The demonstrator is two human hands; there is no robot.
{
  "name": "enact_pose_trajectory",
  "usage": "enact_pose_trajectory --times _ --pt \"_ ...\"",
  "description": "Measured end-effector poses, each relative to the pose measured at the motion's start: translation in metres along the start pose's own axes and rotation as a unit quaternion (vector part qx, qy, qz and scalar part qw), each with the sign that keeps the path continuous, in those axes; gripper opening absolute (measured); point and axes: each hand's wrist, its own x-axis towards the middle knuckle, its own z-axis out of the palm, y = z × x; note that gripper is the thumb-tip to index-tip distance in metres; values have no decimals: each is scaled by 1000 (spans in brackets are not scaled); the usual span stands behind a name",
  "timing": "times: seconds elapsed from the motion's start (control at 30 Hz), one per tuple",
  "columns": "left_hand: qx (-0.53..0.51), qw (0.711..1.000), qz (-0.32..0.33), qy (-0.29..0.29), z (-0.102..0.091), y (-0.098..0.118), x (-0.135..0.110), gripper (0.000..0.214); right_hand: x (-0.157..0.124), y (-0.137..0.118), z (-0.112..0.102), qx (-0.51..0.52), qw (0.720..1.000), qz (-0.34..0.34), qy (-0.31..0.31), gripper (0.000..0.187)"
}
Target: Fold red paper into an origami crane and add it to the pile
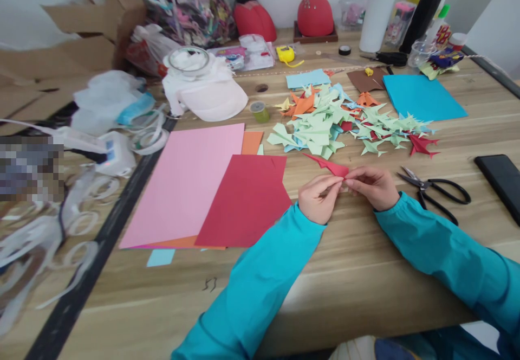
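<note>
Between my two hands, just above the wooden table, is a folded piece of red paper with a thin pointed end toward the left. My left hand pinches its lower edge between thumb and fingers. At the paper's right end my right hand pinches it too, the fingertips nearly meeting those of the left. Behind the hands lies a heap of folded paper shapes, mostly pale green with some orange, blue and red. A flat red sheet rests left of my left hand, partly over a pink sheet.
Black-handled scissors lie slightly open right of my right hand, with a black phone farther right. Blue sheets lie behind the heap. A yellow tape measure, a white bottle and white ribbon coils are around the edges.
</note>
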Motion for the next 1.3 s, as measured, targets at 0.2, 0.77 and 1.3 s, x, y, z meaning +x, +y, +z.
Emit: enact_pose_trajectory --times 0.2,0.77,1.3 --pt "11 1000 20 9 0 5 3 7 -1 -2 1 24 999 22 12 15" --pt "-107 987 -116 25 5 4 0 9 -1 -3 0 -6 998 55 15 25" --pt "-151 977 -148 41 11 6 -2 10 0 -2 2 9 998 61 16 24"
